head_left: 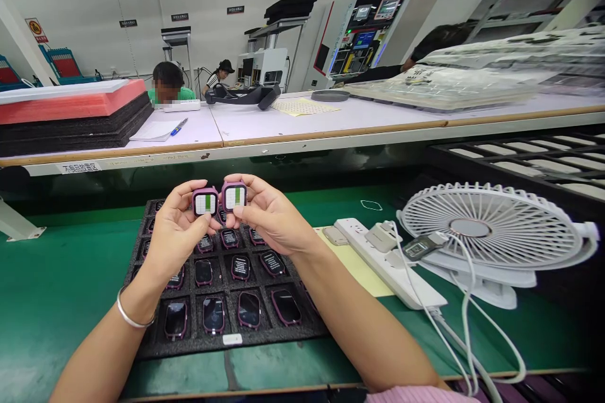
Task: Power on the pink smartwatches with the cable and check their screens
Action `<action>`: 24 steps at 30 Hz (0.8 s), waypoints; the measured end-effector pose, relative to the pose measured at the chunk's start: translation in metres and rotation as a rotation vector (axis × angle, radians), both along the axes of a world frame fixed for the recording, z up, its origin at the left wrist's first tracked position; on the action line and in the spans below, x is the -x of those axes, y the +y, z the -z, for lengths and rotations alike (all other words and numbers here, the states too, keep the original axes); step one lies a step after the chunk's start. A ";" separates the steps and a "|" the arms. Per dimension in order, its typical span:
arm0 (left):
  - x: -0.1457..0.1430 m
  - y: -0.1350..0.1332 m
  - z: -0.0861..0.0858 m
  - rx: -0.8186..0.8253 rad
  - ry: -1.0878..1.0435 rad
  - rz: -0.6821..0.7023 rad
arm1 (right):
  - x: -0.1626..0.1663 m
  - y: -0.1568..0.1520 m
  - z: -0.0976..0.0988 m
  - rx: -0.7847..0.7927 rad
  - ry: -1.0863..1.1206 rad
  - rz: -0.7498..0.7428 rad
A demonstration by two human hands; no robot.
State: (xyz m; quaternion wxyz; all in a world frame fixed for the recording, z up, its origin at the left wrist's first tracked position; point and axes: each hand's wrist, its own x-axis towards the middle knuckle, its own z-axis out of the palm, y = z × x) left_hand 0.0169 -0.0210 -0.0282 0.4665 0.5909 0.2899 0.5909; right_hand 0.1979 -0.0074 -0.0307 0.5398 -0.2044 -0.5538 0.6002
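Observation:
My left hand (182,227) pinches a purple smartwatch case (205,203) between thumb and fingers, its lit screen showing a white grid with a green bar. Beside it, my right hand (269,214) grips a second purple smartwatch case (235,198) with a similar lit screen. The two watches are held side by side, facing me. Below them lies a black foam tray (198,345) with square pockets holding several more purple watch cases. Some of those screens are dark and others show white text. A small white piece (232,339) sits on the tray's front rim.
Right of the tray, a white power strip (392,264) with plugs and cables lies over a yellow sheet (378,283), near a white fan (491,227). Behind, a raised shelf (283,126) carries foam stacks (70,116), a pen (179,127) and clear trays (439,91). People sit beyond.

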 end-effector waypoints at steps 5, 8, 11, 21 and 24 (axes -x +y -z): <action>0.001 0.000 0.000 0.001 0.017 -0.002 | 0.000 0.001 0.000 0.005 0.011 0.004; 0.002 0.000 0.000 0.002 0.037 -0.017 | 0.000 0.002 0.002 0.031 -0.007 -0.004; 0.002 0.000 0.001 -0.006 0.043 -0.037 | -0.001 0.002 0.002 0.034 -0.010 -0.019; -0.002 0.002 0.000 -0.027 0.047 -0.051 | 0.000 0.002 0.001 -0.024 -0.024 0.016; -0.003 0.002 -0.001 -0.028 0.063 -0.056 | -0.001 0.002 0.001 -0.019 -0.014 0.020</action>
